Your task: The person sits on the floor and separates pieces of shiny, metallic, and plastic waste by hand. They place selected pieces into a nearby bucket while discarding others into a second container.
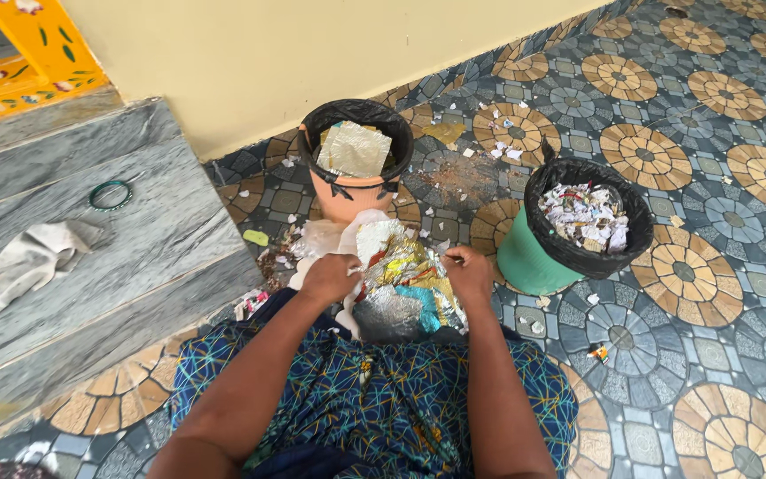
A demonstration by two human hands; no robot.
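Crumpled heap of silver, gold and teal foil wrappers (pixel 405 288) on blue patterned lap, left hand (pixel 328 277) and right hand (pixel 469 270) each pinching its edge, terracotta pot (pixel 347 197) holding 1 flat foil sheet (pixel 353 149), green bin (pixel 534 262) holding torn paper scraps (pixel 585 215), patterned tile floor (pixel 711 142).

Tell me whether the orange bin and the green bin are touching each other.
Apart. The head view shows the orange bin and the green bin standing separately, with a stretch of patterned tile floor and paper scraps plainly visible between them.
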